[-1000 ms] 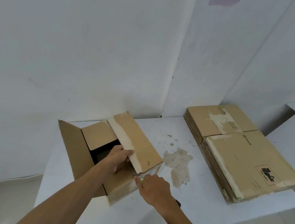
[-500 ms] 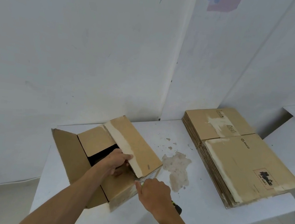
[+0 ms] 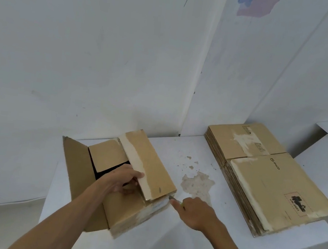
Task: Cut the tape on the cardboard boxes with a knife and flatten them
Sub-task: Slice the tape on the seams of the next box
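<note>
Left grip curled around box flap; right grip clenching knife

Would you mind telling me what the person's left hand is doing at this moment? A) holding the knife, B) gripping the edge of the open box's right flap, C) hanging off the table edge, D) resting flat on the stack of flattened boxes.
B: the left hand curls round the near edge of the right flap of the open cardboard box, while the right hand holds the knife at the box's corner.
</note>
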Demonstrator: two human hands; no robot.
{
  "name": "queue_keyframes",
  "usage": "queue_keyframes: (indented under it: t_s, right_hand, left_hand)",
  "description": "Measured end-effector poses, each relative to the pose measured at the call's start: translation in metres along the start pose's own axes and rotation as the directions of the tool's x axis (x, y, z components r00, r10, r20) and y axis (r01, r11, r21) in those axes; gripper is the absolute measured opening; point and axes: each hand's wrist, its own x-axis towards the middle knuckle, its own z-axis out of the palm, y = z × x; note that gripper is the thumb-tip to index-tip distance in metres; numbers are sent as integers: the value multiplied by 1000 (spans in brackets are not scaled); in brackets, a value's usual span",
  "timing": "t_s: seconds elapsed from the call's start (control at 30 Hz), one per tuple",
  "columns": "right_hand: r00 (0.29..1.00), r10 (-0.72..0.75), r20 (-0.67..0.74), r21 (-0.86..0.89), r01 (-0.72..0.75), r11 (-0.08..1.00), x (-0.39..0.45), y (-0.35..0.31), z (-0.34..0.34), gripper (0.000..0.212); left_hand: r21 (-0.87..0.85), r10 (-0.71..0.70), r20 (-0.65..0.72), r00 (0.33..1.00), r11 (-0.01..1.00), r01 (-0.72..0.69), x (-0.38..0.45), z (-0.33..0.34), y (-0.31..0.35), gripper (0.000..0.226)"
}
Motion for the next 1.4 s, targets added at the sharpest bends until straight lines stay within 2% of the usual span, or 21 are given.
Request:
queue_keyframes:
  t_s: [0.1,0.2,0.27,0.33,0.4,0.43,0.5,0.53,0.63,0.77,0.83,0.9,0.97,1.07,1.2,1.3,1.4]
  right_hand:
    - [991,-80,107,303,44,952,-5,-4,-22,63]
    - [988,-142,53,368,113,923,1,-11,-36,53]
    - [987,-157,28,382,134,915,14,-16,-39,47]
    - [987,-147,70,367,112,923,29,-20,-36,42]
    - [983,-127,132,334,76,940,39,-24,-32,42]
    - [980,-120,159,325,63,943,41,-26,-30,48]
    - [976,-97,193,312,33,949,44,-32,-28,73]
    - [976,-84,200,311,18,950,47,-33,-26,77]
    - [979,-56,195,374,-22,927,55,-31,-24,75]
    - [966,-28,258,554,-124,823,55,-26,-20,65]
    - [949,-57,309,634,-161,756,53,-22,-24,48]
    - [937,-70,343,708,-208,675,56,-15,-34,29]
    - [938,-55,342,725,-226,651,60,-4,-45,25]
    - [946,-55,320,637,-172,751,68,11,-56,23]
    - [955,-142,261,571,-34,820,83,13,-68,26]
    - [952,-209,224,464,84,882,91,-1,-68,38]
    - [948,-236,215,407,133,904,97,-20,-60,48]
  left_hand:
    - [188,-36,121,992,982,13,-1,-19,-4,24]
    - [496,-154,178,972,867,47,-9,-37,2,38]
    - [682,-235,154,960,728,69,-16,-43,11,43]
    - [874,-244,77,967,483,52,-24,-46,19,30]
    - [964,-156,34,987,267,9,-28,-48,22,32]
    - [970,-91,21,996,241,2,-28,-48,22,34]
    - [952,32,27,999,305,-35,-28,-41,22,30]
    - [931,70,44,997,359,-66,-26,-34,22,30]
    - [867,171,51,984,481,-128,-20,-4,21,49]
    - [897,334,-6,942,419,-143,-5,35,24,63]
    - [869,360,39,932,449,-209,4,48,26,59]
    - [806,362,99,927,517,-288,9,53,27,51]
    - [736,360,157,920,579,-352,12,48,30,45]
    - [685,293,231,928,629,-369,14,30,36,47]
    - [739,155,303,940,585,-334,10,11,43,47]
    - [776,117,289,950,552,-304,9,3,48,48]
    - [800,100,305,947,512,-312,9,2,51,44]
